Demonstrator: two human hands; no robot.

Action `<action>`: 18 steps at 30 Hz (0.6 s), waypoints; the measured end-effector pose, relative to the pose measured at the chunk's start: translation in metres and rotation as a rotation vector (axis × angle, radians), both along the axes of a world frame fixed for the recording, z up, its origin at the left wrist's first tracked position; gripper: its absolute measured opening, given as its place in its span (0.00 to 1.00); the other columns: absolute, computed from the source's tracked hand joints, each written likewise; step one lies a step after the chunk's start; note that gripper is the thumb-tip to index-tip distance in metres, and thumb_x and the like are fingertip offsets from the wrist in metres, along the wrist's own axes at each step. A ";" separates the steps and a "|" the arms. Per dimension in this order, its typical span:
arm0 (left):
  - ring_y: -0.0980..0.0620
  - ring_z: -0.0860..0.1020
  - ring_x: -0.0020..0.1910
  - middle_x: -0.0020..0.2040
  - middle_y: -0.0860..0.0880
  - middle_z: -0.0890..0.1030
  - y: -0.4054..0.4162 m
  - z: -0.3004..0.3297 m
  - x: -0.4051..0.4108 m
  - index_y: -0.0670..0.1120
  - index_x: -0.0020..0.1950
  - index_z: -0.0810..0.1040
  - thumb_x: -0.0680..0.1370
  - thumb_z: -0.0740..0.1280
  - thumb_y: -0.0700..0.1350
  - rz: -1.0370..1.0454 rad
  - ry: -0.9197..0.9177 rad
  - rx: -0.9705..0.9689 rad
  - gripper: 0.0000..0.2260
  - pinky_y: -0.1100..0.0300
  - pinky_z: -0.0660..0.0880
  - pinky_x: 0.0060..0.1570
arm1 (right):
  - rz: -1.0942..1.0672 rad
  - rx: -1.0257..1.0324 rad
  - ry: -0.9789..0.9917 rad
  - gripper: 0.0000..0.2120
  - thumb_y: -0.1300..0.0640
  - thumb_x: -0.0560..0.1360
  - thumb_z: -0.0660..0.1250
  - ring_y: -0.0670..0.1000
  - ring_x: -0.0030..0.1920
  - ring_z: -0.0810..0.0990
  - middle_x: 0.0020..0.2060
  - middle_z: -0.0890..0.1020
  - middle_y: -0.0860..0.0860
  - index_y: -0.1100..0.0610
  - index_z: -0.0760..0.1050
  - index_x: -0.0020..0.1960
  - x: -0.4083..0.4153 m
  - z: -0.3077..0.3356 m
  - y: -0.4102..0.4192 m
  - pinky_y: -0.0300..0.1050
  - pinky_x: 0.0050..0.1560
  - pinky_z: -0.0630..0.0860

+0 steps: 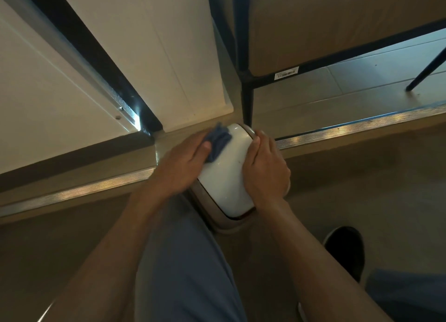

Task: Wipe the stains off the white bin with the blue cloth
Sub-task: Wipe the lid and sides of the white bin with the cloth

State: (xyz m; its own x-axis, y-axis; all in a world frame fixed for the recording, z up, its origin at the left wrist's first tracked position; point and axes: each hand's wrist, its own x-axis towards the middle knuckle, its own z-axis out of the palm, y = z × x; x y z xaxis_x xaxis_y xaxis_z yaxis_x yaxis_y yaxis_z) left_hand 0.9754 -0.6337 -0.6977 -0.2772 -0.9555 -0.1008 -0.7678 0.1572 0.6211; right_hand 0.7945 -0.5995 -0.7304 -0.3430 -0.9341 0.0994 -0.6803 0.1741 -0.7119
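We are pinching the blue cloth (218,140) in our left hand (183,163) on the white bin's (225,174) far-left lid, our right hand (264,168) gripping its right edge; steadying helps firm strokes.

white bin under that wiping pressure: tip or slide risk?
The white bin probably slides or rocks if pushed unbraced: its glossy top looks slick, and the right hand grips its side while the left hand presses the blue cloth on it. Likely light plastic.
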 end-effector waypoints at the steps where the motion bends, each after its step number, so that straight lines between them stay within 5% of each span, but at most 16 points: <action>1: 0.51 0.71 0.70 0.72 0.50 0.74 -0.009 0.000 -0.001 0.52 0.76 0.70 0.86 0.53 0.53 0.108 0.002 0.105 0.19 0.57 0.65 0.67 | -0.001 -0.002 -0.005 0.20 0.50 0.86 0.49 0.53 0.62 0.78 0.65 0.78 0.51 0.54 0.70 0.72 0.000 0.001 -0.001 0.49 0.57 0.73; 4: 0.43 0.74 0.67 0.70 0.42 0.76 -0.043 0.006 -0.031 0.47 0.72 0.73 0.87 0.49 0.50 0.215 -0.130 0.278 0.19 0.56 0.66 0.58 | -0.011 0.000 -0.024 0.20 0.50 0.86 0.49 0.54 0.63 0.78 0.66 0.78 0.52 0.55 0.70 0.72 0.001 0.002 -0.001 0.50 0.58 0.73; 11: 0.52 0.69 0.72 0.75 0.54 0.71 -0.003 0.005 -0.032 0.54 0.77 0.69 0.83 0.54 0.52 -0.151 -0.034 -0.105 0.21 0.51 0.65 0.72 | -0.018 -0.020 -0.011 0.19 0.51 0.86 0.49 0.54 0.58 0.80 0.62 0.80 0.53 0.56 0.72 0.70 0.001 -0.001 0.000 0.46 0.53 0.73; 14: 0.55 0.71 0.67 0.69 0.58 0.73 0.014 0.003 -0.002 0.55 0.75 0.69 0.86 0.55 0.50 0.054 0.055 -0.044 0.17 0.56 0.66 0.66 | -0.004 -0.004 -0.018 0.21 0.50 0.86 0.48 0.53 0.62 0.78 0.66 0.78 0.52 0.54 0.70 0.73 0.001 -0.002 0.000 0.45 0.56 0.71; 18: 0.41 0.76 0.65 0.66 0.45 0.78 -0.030 -0.002 -0.028 0.53 0.69 0.73 0.82 0.48 0.58 0.243 -0.098 0.179 0.22 0.48 0.70 0.66 | -0.018 -0.007 -0.026 0.20 0.50 0.86 0.48 0.53 0.63 0.78 0.66 0.78 0.52 0.54 0.70 0.72 0.001 -0.001 0.000 0.43 0.55 0.68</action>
State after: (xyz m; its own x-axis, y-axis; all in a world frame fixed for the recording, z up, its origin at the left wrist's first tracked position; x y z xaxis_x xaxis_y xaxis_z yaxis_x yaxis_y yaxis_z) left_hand 0.9474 -0.6638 -0.6996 -0.0238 -0.9573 -0.2881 -0.8269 -0.1431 0.5438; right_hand 0.7951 -0.6000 -0.7312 -0.3619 -0.9272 0.0964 -0.6584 0.1810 -0.7305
